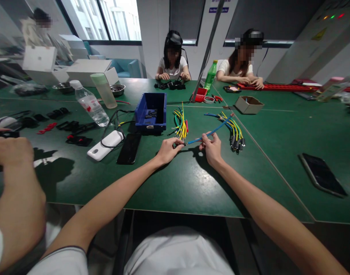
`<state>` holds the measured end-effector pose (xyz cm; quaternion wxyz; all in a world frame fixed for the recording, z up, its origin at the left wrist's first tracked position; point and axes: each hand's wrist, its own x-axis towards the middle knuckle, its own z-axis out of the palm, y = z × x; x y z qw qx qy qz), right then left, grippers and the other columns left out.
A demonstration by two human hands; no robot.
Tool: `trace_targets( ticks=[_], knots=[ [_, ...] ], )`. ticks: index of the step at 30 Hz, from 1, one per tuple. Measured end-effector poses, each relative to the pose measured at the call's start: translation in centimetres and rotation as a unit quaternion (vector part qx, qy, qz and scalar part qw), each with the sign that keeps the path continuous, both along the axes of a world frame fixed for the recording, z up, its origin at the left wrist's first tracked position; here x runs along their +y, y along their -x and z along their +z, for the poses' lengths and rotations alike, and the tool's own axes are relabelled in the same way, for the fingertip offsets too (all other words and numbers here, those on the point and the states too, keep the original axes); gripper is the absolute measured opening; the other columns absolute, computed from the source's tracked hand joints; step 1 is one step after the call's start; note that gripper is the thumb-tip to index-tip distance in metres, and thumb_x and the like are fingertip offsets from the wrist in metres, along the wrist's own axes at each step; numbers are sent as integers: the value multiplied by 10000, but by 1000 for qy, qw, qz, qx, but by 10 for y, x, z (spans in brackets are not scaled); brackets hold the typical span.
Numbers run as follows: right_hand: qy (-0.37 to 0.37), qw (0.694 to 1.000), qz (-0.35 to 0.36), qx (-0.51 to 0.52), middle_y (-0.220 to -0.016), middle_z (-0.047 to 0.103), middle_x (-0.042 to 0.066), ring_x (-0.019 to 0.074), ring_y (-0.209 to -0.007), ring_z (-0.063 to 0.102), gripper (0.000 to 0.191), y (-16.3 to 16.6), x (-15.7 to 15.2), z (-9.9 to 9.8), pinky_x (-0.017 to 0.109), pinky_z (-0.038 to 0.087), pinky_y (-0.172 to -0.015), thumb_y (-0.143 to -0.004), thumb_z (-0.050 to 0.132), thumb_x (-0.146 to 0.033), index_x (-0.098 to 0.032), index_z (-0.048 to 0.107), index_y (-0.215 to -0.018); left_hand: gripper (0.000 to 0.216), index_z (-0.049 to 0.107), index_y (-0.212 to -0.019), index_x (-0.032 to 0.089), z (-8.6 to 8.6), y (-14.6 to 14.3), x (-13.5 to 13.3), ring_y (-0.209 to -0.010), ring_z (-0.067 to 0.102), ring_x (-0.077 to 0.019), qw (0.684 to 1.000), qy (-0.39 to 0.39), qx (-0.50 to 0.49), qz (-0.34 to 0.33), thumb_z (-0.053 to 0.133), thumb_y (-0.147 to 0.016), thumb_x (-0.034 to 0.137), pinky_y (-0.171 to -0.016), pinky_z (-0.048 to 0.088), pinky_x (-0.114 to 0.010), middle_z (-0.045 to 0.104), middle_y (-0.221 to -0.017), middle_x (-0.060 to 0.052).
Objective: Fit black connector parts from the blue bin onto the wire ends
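A blue cable (195, 140) stretches between my two hands, a little above the green table. Its dark left end, which looks like a black sleeve, is pinched by my left hand (168, 151). Farther along, the fingers of my right hand (212, 149) are closed around the cable, and its far end, with a small lug, sticks out up and to the right. Behind my left hand lies a bundle of yellow and green cables (179, 124). To the right of my right hand is another bundle of cables (237, 133) with black-sleeved ends.
A blue bin (150, 126) holds black sleeves. Left of it are a black phone (129, 149), a white power bank (106, 145) and a water bottle (91, 105). A cardboard box (249, 105) and another phone (323, 173) are rightward. A co-worker's arm (18, 191) reaches in at left; two people sit opposite.
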<state>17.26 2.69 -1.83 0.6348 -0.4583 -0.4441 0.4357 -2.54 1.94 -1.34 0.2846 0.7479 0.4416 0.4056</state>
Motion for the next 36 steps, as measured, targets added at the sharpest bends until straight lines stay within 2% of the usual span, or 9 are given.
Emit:
trace_targets(
  ticks=[14, 25, 36],
  knots=[
    [-1, 1000, 8, -8, -606, 652, -53, 79, -357, 500, 419, 0, -3, 3, 174, 380, -359, -710, 689, -488, -240, 418, -911, 149, 687, -897, 172, 5, 1, -5, -689, 600, -127, 1000, 6, 14, 0, 596, -817, 258, -651, 463, -248, 710, -891, -32],
    [4, 1000, 22, -6, -639, 679, -30, 77, -358, 484, 406, 2, -5, 6, 179, 367, -356, -710, 693, -464, -238, 410, -893, 120, 605, -864, 160, -2, 1, -1, -705, 592, -119, 1000, -3, -18, 8, 604, -803, 264, -621, 443, -223, 670, -841, -20],
    [10, 1000, 6, -1, -608, 661, -45, 70, -346, 463, 401, 4, -6, 7, 173, 363, -350, -714, 689, -463, -241, 410, -896, 133, 605, -822, 154, -3, 1, -1, -643, 554, -108, 1000, -20, -15, 2, 593, -817, 287, -590, 418, -228, 656, -798, -18]
  ],
)
